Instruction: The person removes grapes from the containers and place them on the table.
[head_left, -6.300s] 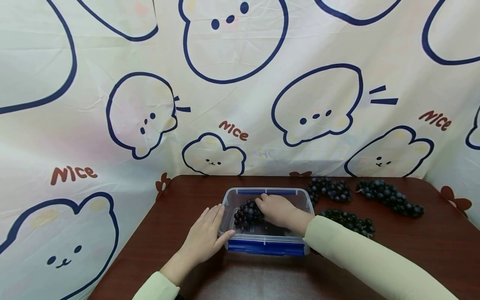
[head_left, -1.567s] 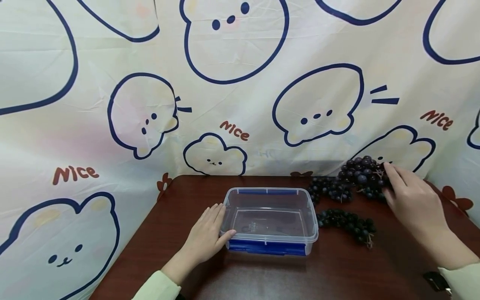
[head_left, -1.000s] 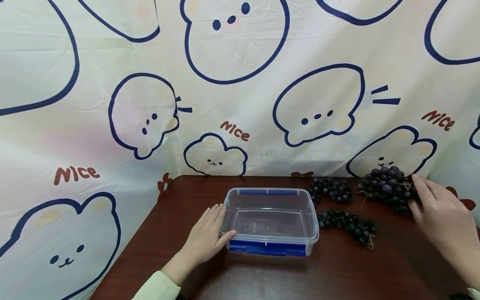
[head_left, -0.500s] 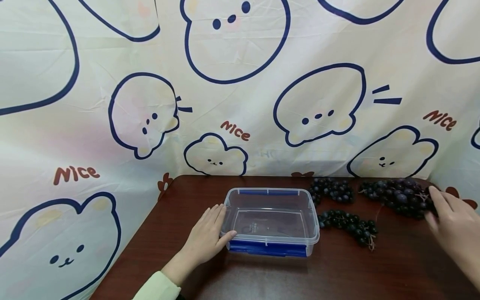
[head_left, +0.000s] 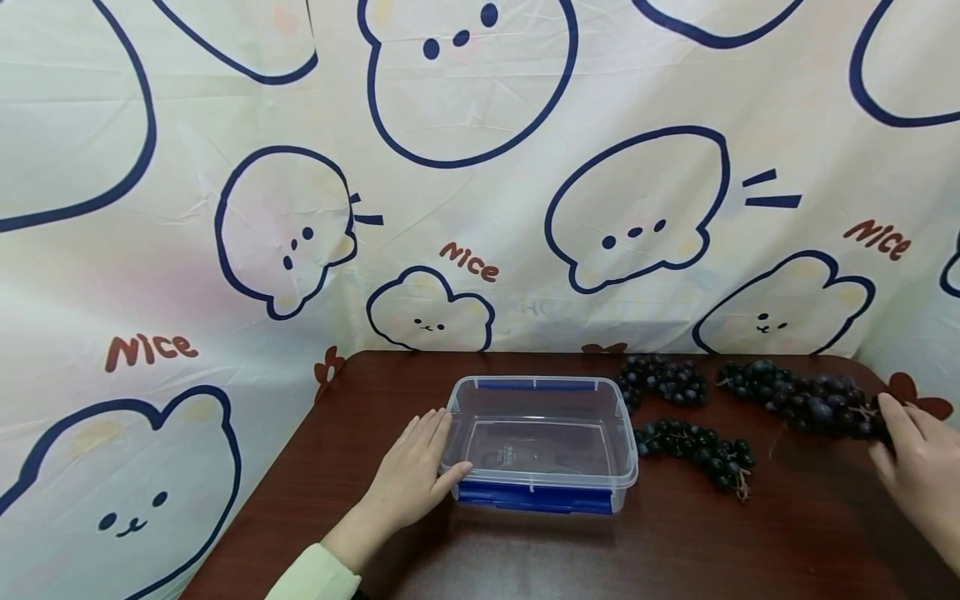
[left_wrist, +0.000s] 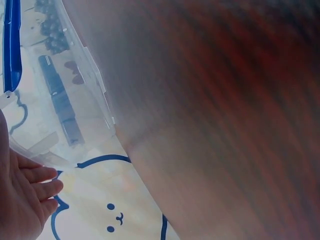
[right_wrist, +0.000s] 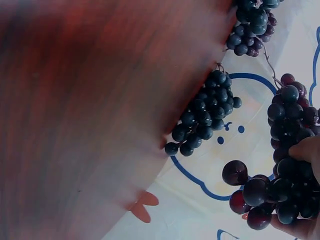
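A clear plastic food container (head_left: 543, 479) with blue latches stands mid-table, nothing inside it. My left hand (head_left: 405, 471) rests against its left side, fingers straight and thumb on the front rim. The left wrist view shows this hand (left_wrist: 30, 195) beside the see-through wall. At the far right, my right hand (head_left: 924, 467) grips the stem end of a dark grape bunch (head_left: 821, 407) low over the table. Thumb and fingers pinch that bunch (right_wrist: 290, 190) in the right wrist view. Another bunch (head_left: 753, 379) lies right behind its left end, partly covered.
Two more grape bunches lie right of the container: one dark bunch (head_left: 667, 382) at the back, one greenish-dark bunch (head_left: 697, 450) nearer. The brown table (head_left: 675, 550) ends at a printed curtain (head_left: 465, 208).
Earlier my right hand held grapes inside the container; since then it has carried a bunch to the back right and lowered it, shifting rightward. The left hand has stayed put.
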